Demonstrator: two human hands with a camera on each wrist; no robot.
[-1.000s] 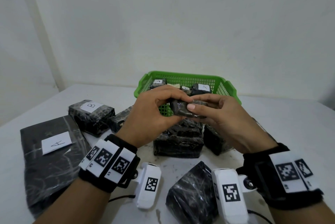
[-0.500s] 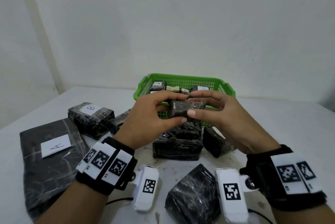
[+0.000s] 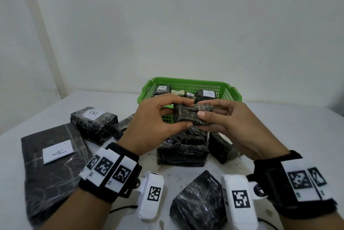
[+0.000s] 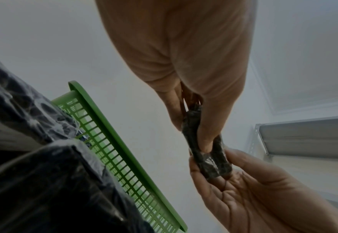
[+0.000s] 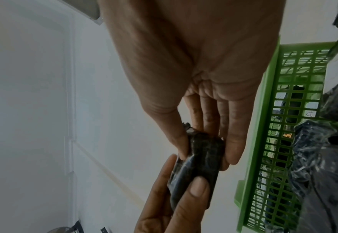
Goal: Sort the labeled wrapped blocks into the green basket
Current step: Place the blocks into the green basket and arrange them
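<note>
A small dark wrapped block (image 3: 189,115) hangs in the air just in front of the green basket (image 3: 229,90). My left hand (image 3: 154,118) pinches its left end between thumb and fingers. My right hand (image 3: 229,120) pinches its right end the same way. No label shows on the side facing me. The left wrist view shows the block (image 4: 206,157) edge-on between both hands, and the right wrist view shows it (image 5: 200,159) beside the basket wall (image 5: 264,141). Several labeled blocks lie in the basket, two of them marked A (image 3: 206,94).
On the white table (image 3: 288,127) lie a block marked B (image 3: 94,123), a flat dark pack marked A (image 3: 54,157), a pile of unlabeled dark blocks (image 3: 182,151) under my hands, and one more (image 3: 199,201) near the front edge. A wall stands behind the basket.
Both hands have turned the small block between them and raised it a little; its long side now faces me. The camera has tilted slightly.
</note>
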